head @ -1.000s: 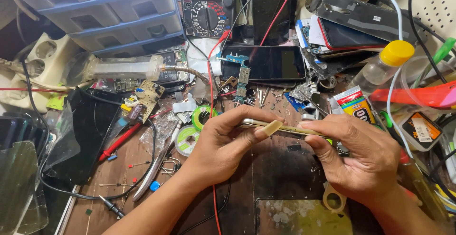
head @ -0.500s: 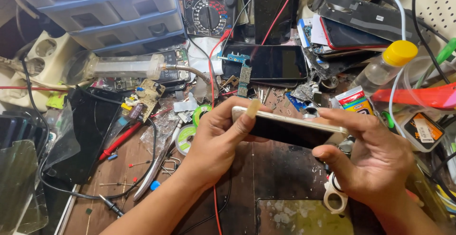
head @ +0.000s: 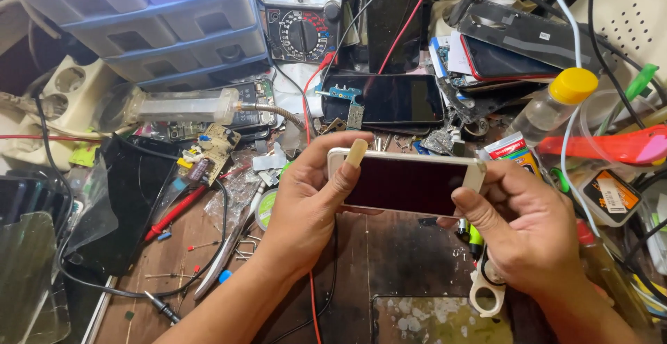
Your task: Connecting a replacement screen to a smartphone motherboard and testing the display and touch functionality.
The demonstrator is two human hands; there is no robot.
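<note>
Head view: I see both hands holding a white phone level above the cluttered wooden bench, dark screen facing up. My left hand grasps its left end, fingers curled underneath and the thumb laid across the top corner of the screen. My right hand grasps the right end, thumb pressed on the lower right part of the screen, fingers wrapped behind. The phone sits between the two hands, roughly in the middle of the frame, clear of the bench surface.

Just behind it lies another phone with a black screen, flat on the bench. A meter with a dial stands further back, beside blue plastic drawers. A bottle with a yellow cap stands to the right. A red wire runs down past my left wrist.
</note>
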